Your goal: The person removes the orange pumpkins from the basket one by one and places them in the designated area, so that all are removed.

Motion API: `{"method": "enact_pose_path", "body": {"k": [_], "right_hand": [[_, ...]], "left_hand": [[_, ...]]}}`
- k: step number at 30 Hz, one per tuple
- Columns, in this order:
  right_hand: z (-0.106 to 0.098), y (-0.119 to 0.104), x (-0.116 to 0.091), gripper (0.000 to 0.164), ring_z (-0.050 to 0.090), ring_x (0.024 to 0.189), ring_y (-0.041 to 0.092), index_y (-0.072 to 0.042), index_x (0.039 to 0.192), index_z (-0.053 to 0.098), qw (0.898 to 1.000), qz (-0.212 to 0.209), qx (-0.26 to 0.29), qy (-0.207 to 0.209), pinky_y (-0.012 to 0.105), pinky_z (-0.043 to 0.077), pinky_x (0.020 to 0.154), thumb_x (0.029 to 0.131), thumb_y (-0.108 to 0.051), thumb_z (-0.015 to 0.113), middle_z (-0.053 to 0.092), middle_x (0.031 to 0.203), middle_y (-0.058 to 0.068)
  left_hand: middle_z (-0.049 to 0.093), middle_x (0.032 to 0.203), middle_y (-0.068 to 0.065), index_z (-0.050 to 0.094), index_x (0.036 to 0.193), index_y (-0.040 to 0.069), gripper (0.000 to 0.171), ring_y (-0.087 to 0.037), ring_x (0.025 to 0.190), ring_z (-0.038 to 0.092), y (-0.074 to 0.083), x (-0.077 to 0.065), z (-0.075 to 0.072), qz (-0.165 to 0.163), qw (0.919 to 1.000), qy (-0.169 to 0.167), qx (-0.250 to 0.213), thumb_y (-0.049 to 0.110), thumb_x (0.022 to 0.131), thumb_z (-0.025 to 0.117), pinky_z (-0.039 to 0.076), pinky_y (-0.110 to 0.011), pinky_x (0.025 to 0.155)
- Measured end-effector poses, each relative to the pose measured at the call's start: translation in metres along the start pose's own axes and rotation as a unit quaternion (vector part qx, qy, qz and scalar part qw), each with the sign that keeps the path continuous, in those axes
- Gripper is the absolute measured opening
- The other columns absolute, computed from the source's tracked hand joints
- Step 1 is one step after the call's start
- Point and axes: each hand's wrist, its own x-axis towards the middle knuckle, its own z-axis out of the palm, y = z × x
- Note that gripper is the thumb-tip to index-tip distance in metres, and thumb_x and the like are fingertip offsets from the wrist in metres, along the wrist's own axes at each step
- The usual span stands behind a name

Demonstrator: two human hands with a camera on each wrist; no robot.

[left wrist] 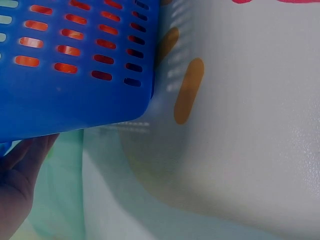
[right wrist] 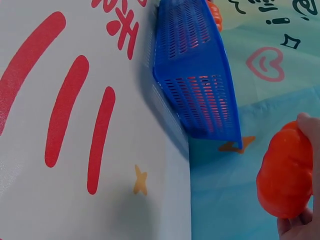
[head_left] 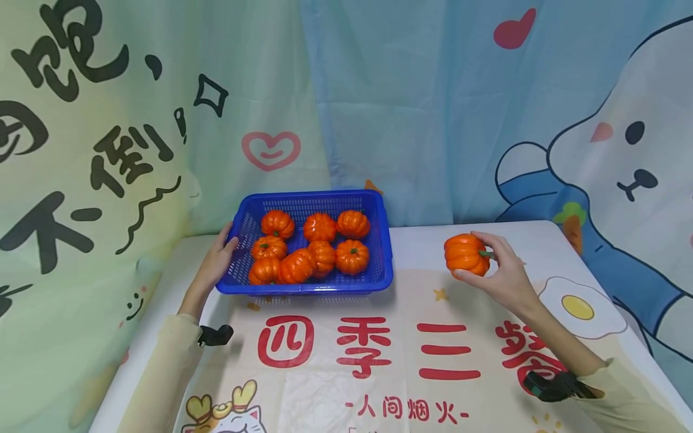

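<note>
A blue plastic basket (head_left: 303, 288) with perforated walls stands at the back of the table and holds several small orange pumpkins (head_left: 353, 257). At its left end my left hand (head_left: 216, 258) grips the rim, thumb at the top edge; in the left wrist view its fingers (left wrist: 35, 152) reach up against the rim's underside. To the right of the basket, my right hand (head_left: 503, 270) holds a single orange pumpkin (head_left: 464, 255) above the table, its green stem toward the palm. The right wrist view shows that pumpkin (right wrist: 285, 172) between thumb and fingertips, apart from the basket.
A printed cloth with red characters (head_left: 448, 350) covers the white table (head_left: 417, 240). Behind the table hangs a blue and green curtain (head_left: 379, 120) with cartoon drawings. Dark wrist cameras (head_left: 215, 335) are strapped to both forearms.
</note>
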Motion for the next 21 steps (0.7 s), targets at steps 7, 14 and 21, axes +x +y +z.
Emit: {"method": "enact_pose_path", "body": {"k": [7, 14, 21], "right_hand": [[0.005, 0.008, -0.004, 0.073, 0.041, 0.121, 0.042, -0.012, 0.144, 0.046, 0.999, 0.011, -0.017, -0.028, 0.077, 0.027, 0.099, 0.08, -0.029, 0.078, 0.043, 0.141, 0.023], [0.027, 0.029, 0.005, 0.073, 0.042, 0.122, 0.043, -0.007, 0.143, 0.044, 0.996, 0.013, -0.072, -0.057, 0.063, 0.051, 0.088, 0.081, -0.031, 0.076, 0.04, 0.139, 0.024], [0.067, 0.035, 0.052, 0.086, 0.04, 0.126, 0.04, -0.01, 0.151, 0.028, 0.987, 0.114, -0.064, -0.097, 0.058, 0.05, 0.094, 0.083, -0.043, 0.07, 0.037, 0.145, 0.021]], "left_hand": [[0.012, 0.162, -0.021, 0.006, 0.157, 0.014, 0.06, -0.046, 0.147, 0.017, 0.0, 0.001, 0.0, 0.0, 1.0, 0.0, 0.002, 0.035, 0.105, 0.027, 0.012, -0.061, 0.119], [0.014, 0.162, -0.021, 0.006, 0.158, 0.016, 0.06, -0.046, 0.146, 0.019, -0.002, 0.004, 0.002, 0.001, 0.9999, 0.003, 0.013, 0.037, 0.105, 0.027, 0.013, -0.061, 0.119], [0.016, 0.161, -0.022, 0.008, 0.157, 0.014, 0.06, -0.046, 0.146, 0.021, -0.004, 0.005, -0.001, 0.007, 0.9998, 0.008, 0.018, 0.036, 0.105, 0.028, 0.015, -0.06, 0.119]]}}
